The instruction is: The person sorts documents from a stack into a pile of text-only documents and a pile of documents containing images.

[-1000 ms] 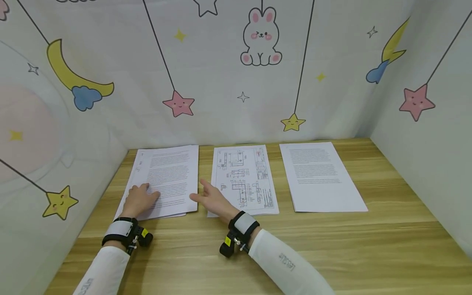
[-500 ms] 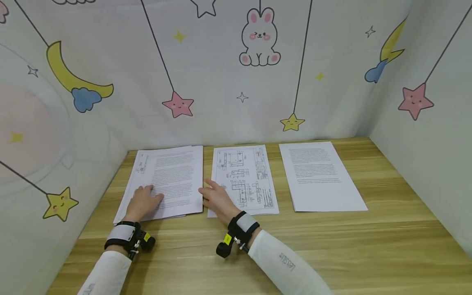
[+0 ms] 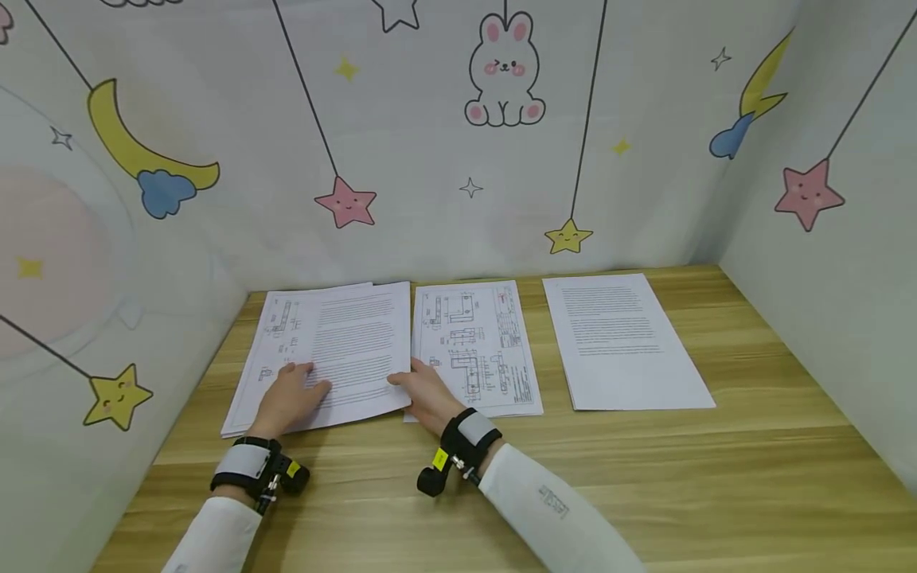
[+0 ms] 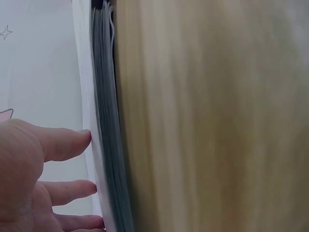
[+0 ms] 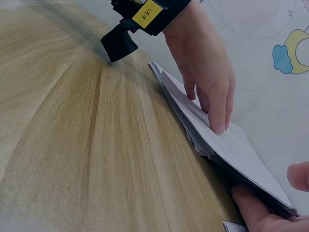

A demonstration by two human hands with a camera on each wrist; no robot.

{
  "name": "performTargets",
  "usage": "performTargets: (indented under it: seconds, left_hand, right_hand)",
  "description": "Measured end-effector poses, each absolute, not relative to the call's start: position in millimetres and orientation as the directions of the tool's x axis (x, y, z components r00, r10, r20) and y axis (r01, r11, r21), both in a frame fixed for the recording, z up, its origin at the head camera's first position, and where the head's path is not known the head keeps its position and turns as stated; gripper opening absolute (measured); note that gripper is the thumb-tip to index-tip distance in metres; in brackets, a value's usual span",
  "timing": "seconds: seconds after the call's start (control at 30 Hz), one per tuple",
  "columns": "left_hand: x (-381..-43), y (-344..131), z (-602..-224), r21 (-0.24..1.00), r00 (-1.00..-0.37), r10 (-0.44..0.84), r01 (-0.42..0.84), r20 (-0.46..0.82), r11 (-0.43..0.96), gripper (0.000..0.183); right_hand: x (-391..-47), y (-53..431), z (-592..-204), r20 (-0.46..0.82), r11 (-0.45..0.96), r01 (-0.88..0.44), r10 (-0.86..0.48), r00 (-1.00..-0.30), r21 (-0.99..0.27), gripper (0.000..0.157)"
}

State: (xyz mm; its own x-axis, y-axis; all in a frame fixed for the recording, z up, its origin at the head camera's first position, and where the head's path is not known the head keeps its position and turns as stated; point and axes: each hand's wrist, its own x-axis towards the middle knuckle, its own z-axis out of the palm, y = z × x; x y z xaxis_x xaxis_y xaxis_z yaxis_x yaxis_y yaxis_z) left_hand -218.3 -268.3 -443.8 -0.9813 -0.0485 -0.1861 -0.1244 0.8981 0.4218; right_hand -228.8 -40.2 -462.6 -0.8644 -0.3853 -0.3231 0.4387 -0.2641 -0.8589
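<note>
A printed text sheet (image 3: pixel 360 330) lies shifted right over the left paper stack (image 3: pixel 247 390), whose uncovered strip shows a technical drawing. My left hand (image 3: pixel 290 399) rests on the text sheet with fingers extended; in the left wrist view its fingertips (image 4: pixel 72 144) touch the paper near the stack's edge. At the sheet's lower right edge, my right hand (image 3: pixel 428 398) grips the paper, thumb above and fingers beneath. The right wrist view shows those fingers (image 5: pixel 252 209) under the raised edge, with a dark gap between the sheet and the layers below.
A drawing sheet (image 3: pixel 478 338) lies in the middle, partly overlapped by my right hand. Farther right is another stack of text pages (image 3: pixel 626 338). The wooden table (image 3: pixel 573 493) meets a patterned cloth backdrop (image 3: pixel 430 143) behind and at both sides.
The text sheet has slid right, uncovering more of the drawing beneath. My left hand has moved right with it. My right hand has gone from beside the sheet to gripping its edge.
</note>
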Motion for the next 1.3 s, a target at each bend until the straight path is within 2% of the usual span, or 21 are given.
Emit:
performTargets:
  seconds: [0.17, 0.37, 0.53, 0.7, 0.9, 1.0, 1.13, 1.3]
  left_hand:
    - [-217, -256, -447, 0.416, -0.987, -0.012, -0.079, -0.160, 0.906, 0.065]
    - [-216, -247, -447, 0.433, -0.988, 0.005, -0.063, -0.154, 0.899, 0.068]
    - [-218, -247, -445, 0.501, -0.983, -0.012, -0.104, -0.183, 0.859, 0.081]
    - [-222, -245, -441, 0.575, -0.979, -0.080, -0.176, -0.188, 0.799, 0.086]
    - [-225, -236, -431, 0.702, -0.966, -0.155, -0.259, -0.209, 0.664, 0.089]
    - [-225, -231, -425, 0.791, -0.967, -0.144, -0.254, -0.209, 0.557, 0.088]
    - [-226, -225, -420, 0.897, -0.976, -0.093, -0.218, -0.198, 0.385, 0.074]
    - [-226, -215, -417, 0.947, -0.980, -0.050, -0.199, -0.192, 0.251, 0.060]
  right_hand:
    - [-228, -38, -467, -0.297, -0.255, 0.403, -0.368, -0.881, -0.879, 0.051]
    - [-229, -32, -470, -0.281, -0.246, 0.371, -0.333, -0.900, -0.895, 0.056]
    - [-229, -25, -467, -0.300, -0.245, 0.385, -0.322, -0.898, -0.890, 0.055]
    - [-230, -13, -460, -0.299, -0.240, 0.385, -0.326, -0.897, -0.891, 0.056]
    - [-236, 5, -449, -0.258, -0.291, 0.359, -0.333, -0.907, -0.887, 0.054]
    - [-238, 14, -444, -0.243, -0.315, 0.353, -0.340, -0.909, -0.881, 0.052]
    - [-240, 24, -439, -0.227, -0.326, 0.341, -0.341, -0.912, -0.882, 0.049]
    - [-241, 39, -439, -0.207, -0.310, 0.310, -0.324, -0.923, -0.899, 0.048]
